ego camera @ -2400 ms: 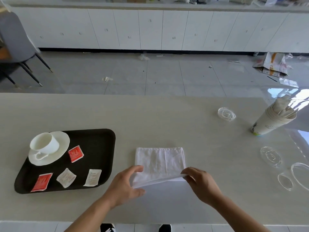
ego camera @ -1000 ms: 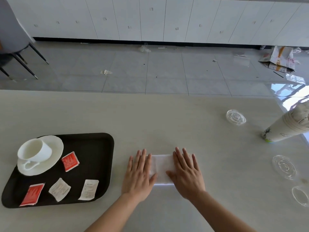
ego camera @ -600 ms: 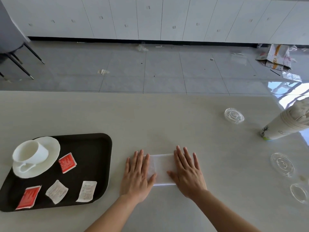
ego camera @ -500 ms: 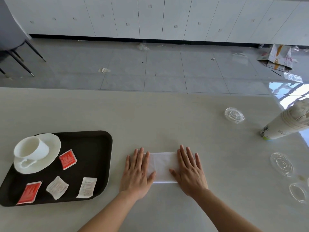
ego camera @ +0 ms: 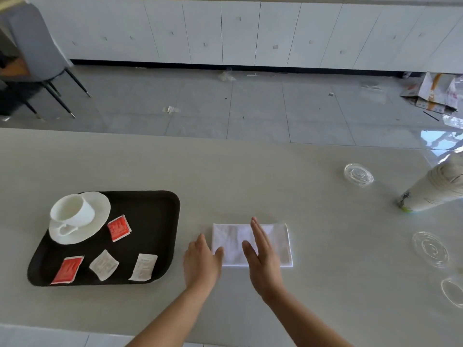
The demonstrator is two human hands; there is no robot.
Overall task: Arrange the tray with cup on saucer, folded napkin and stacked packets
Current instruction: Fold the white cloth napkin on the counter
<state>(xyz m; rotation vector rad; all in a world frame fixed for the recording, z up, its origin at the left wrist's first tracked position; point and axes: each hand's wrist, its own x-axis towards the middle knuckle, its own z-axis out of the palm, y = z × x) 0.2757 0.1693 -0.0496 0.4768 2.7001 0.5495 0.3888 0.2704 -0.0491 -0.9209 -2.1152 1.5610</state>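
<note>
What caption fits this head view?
Open left hand and right hand at the folded napkin, beside the tray with cup, saucer, scattered packets.

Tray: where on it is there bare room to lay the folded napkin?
The far right stretch of the tray is bare, bordered by the saucer, the upper red packet and the right rim. The near edge is crowded with three packets.

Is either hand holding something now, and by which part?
Nothing is held. The left hand lies flat at the left edge of the folded napkin; the right hand, fingers straight, is over its middle.
</note>
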